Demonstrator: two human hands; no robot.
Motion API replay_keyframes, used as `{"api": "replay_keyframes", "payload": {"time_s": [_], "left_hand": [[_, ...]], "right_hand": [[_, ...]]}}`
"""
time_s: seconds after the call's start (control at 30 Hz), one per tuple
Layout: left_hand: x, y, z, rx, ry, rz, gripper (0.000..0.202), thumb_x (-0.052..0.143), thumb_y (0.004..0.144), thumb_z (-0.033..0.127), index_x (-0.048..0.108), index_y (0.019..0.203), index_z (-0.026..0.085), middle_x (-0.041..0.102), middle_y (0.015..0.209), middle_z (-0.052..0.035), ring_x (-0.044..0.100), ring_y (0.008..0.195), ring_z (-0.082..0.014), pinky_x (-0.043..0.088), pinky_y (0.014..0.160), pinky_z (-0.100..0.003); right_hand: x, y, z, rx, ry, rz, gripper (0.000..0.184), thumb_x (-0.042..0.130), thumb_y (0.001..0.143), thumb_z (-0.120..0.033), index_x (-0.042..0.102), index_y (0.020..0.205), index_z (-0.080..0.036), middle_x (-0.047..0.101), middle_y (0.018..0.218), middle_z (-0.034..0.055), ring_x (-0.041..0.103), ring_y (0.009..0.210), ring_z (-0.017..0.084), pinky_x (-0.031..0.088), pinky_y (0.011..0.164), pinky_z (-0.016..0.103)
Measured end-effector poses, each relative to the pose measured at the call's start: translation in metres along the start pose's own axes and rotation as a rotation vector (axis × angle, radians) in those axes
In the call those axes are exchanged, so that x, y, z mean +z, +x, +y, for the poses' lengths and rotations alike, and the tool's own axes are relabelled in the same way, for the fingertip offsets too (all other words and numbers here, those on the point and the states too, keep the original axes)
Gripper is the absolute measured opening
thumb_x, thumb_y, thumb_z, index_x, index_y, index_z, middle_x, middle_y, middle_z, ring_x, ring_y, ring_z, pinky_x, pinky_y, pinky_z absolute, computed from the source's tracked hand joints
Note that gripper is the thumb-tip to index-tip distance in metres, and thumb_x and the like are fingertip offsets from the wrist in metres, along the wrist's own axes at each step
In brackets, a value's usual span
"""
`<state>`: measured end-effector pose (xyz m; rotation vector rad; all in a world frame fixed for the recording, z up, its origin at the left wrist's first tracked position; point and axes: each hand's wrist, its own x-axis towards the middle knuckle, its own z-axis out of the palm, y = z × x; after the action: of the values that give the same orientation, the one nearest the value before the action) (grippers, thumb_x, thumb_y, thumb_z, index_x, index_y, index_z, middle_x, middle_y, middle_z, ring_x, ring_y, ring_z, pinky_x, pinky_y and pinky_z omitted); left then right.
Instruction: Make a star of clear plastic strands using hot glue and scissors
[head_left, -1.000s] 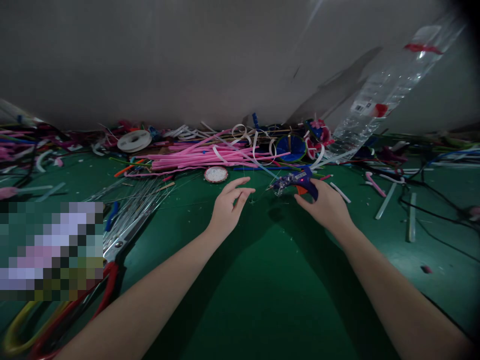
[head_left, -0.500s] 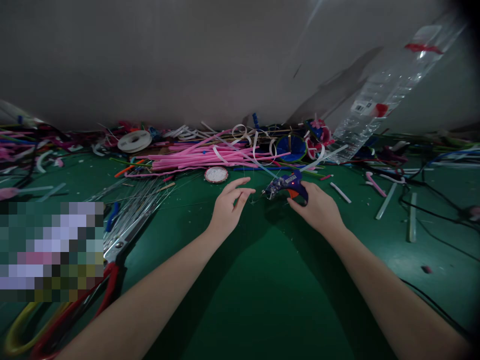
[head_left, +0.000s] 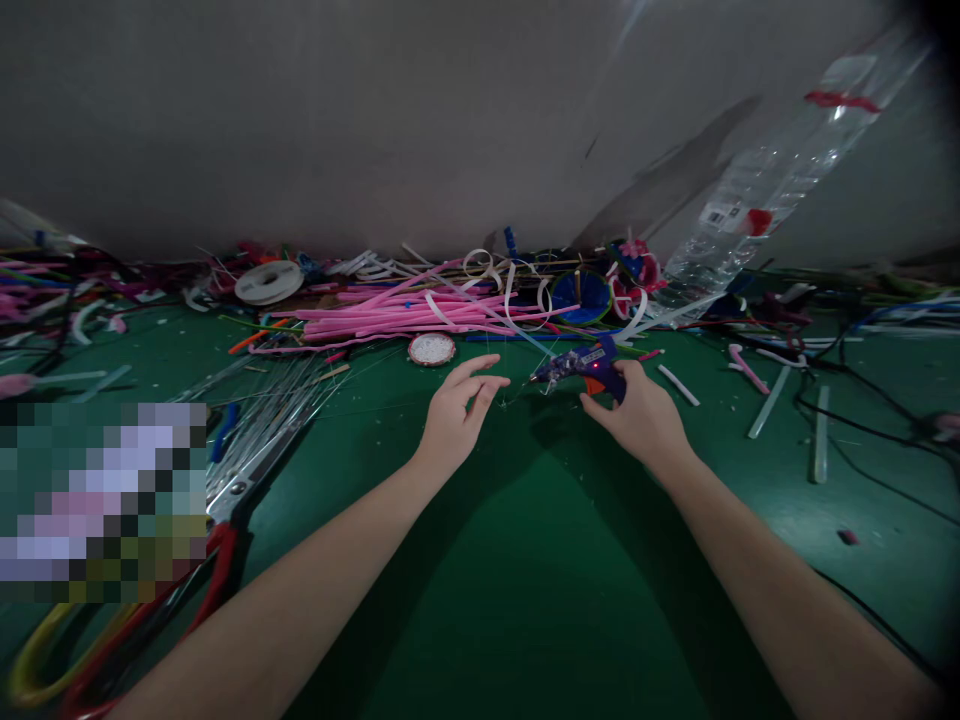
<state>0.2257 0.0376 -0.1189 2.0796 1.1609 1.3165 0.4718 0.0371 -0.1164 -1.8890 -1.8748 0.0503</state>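
Head view: big scissors (head_left: 238, 489) with red and yellow handles lie at the near left corner of the green bench (head_left: 517, 600), their blades beside a spread of clear strands (head_left: 281, 385). Towards the far edge sit a white spool (head_left: 268, 283) and a heap of pink stems (head_left: 405, 316), with a small round white piece (head_left: 431, 349) just in front of them. The left hand (head_left: 456, 410) is held out mid-bench, forefinger and thumb tips close together; the threads there are too fine and dim to tell whether it pinches one. Just right of it, over the middle of the bench, is the purple glue gun (head_left: 589, 362), its nozzle pointing at those fingertips but apart from them. The right hand (head_left: 649, 415) has its fingers wrapped round the grip, by the orange trigger. Further right, a clear bottle (head_left: 739, 215) leans at the far edge and a pale translucent stick (head_left: 820, 435) lies near the right edge.
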Motion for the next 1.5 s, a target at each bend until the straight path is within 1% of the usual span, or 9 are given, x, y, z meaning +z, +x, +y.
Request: {"api": "replay_keyframes", "payload": {"time_s": [0.1, 0.2, 0.4, 0.57, 0.7, 0.93, 1.27, 1.37, 1.5], "left_hand": [[0.0, 0.0, 0.0, 0.003, -0.004, 0.001, 0.031, 0.035, 0.091, 0.032, 0.064, 0.094, 0.023, 0.052, 0.124, -0.0042, 0.05, 0.112, -0.0197, 0.045, 0.088, -0.038], [0.0, 0.0, 0.0, 0.001, -0.001, 0.003, 0.03, 0.035, 0.091, 0.031, 0.064, 0.093, 0.023, 0.052, 0.123, -0.0039, 0.05, 0.112, -0.0191, 0.045, 0.089, -0.037], [0.0, -0.001, 0.0, 0.004, 0.001, 0.002, 0.032, 0.034, 0.092, 0.033, 0.064, 0.095, 0.023, 0.052, 0.124, -0.0042, 0.05, 0.113, -0.0198, 0.045, 0.089, -0.038], [-0.001, -0.001, 0.0, -0.002, -0.013, -0.003, 0.031, 0.035, 0.091, 0.032, 0.064, 0.094, 0.023, 0.052, 0.123, -0.0046, 0.05, 0.112, -0.0195, 0.046, 0.086, -0.037], [-0.001, -0.001, 0.0, -0.011, -0.019, -0.001, 0.03, 0.036, 0.091, 0.031, 0.064, 0.094, 0.022, 0.052, 0.123, -0.0044, 0.049, 0.112, -0.0187, 0.045, 0.086, -0.035], [-0.001, 0.0, 0.0, -0.01, -0.001, 0.003, 0.031, 0.035, 0.092, 0.031, 0.064, 0.094, 0.022, 0.052, 0.123, -0.0039, 0.05, 0.112, -0.019, 0.046, 0.086, -0.034], [0.001, 0.001, -0.003, -0.008, 0.012, -0.014, 0.032, 0.034, 0.092, 0.032, 0.064, 0.096, 0.022, 0.052, 0.123, -0.0041, 0.05, 0.112, -0.0193, 0.046, 0.087, -0.036], [0.002, 0.001, -0.003, -0.006, 0.014, -0.021, 0.031, 0.034, 0.092, 0.031, 0.063, 0.096, 0.022, 0.051, 0.124, -0.0035, 0.049, 0.113, -0.0183, 0.045, 0.09, -0.036], [0.002, 0.0, -0.004, -0.011, 0.004, -0.026, 0.03, 0.035, 0.092, 0.03, 0.063, 0.097, 0.023, 0.051, 0.124, -0.003, 0.05, 0.111, -0.0175, 0.045, 0.088, -0.034]], "right_hand": [[0.002, 0.001, -0.004, -0.068, -0.007, 0.009, 0.061, 0.047, 0.073, -0.055, 0.046, 0.118, -0.014, 0.06, 0.106, 0.015, 0.061, 0.079, 0.026, 0.048, 0.054, 0.034], [0.006, 0.002, -0.005, -0.102, -0.028, 0.009, 0.061, 0.046, 0.075, -0.054, 0.047, 0.12, -0.013, 0.057, 0.115, 0.0151, 0.06, 0.088, 0.028, 0.05, 0.062, 0.036], [0.012, 0.007, -0.001, -0.151, -0.049, 0.009, 0.06, 0.046, 0.075, -0.054, 0.049, 0.121, -0.016, 0.058, 0.116, 0.0125, 0.059, 0.094, 0.029, 0.05, 0.07, 0.04], [0.009, 0.013, -0.001, -0.206, -0.069, 0.008, 0.061, 0.045, 0.076, -0.053, 0.047, 0.123, -0.013, 0.056, 0.118, 0.0128, 0.056, 0.101, 0.029, 0.05, 0.076, 0.039], [0.009, 0.021, 0.0, -0.281, -0.084, 0.004, 0.063, 0.047, 0.076, -0.052, 0.046, 0.124, -0.011, 0.056, 0.119, 0.0132, 0.054, 0.104, 0.029, 0.047, 0.083, 0.042], [0.015, 0.025, 0.006, -0.285, -0.049, 0.027, 0.063, 0.049, 0.074, -0.053, 0.048, 0.121, -0.012, 0.057, 0.116, 0.0133, 0.056, 0.101, 0.03, 0.05, 0.079, 0.042], [0.012, 0.018, 0.005, -0.315, -0.041, 0.074, 0.06, 0.05, 0.075, -0.051, 0.047, 0.121, -0.014, 0.058, 0.114, 0.0137, 0.056, 0.101, 0.029, 0.051, 0.078, 0.041], [0.013, 0.019, 0.004, -0.339, -0.052, 0.061, 0.059, 0.049, 0.076, -0.051, 0.046, 0.122, -0.013, 0.058, 0.115, 0.0142, 0.056, 0.101, 0.029, 0.051, 0.077, 0.041], [0.014, 0.022, 0.005, -0.356, -0.051, 0.045, 0.06, 0.05, 0.076, -0.051, 0.045, 0.123, -0.013, 0.057, 0.115, 0.0143, 0.056, 0.102, 0.029, 0.05, 0.078, 0.042]]}}
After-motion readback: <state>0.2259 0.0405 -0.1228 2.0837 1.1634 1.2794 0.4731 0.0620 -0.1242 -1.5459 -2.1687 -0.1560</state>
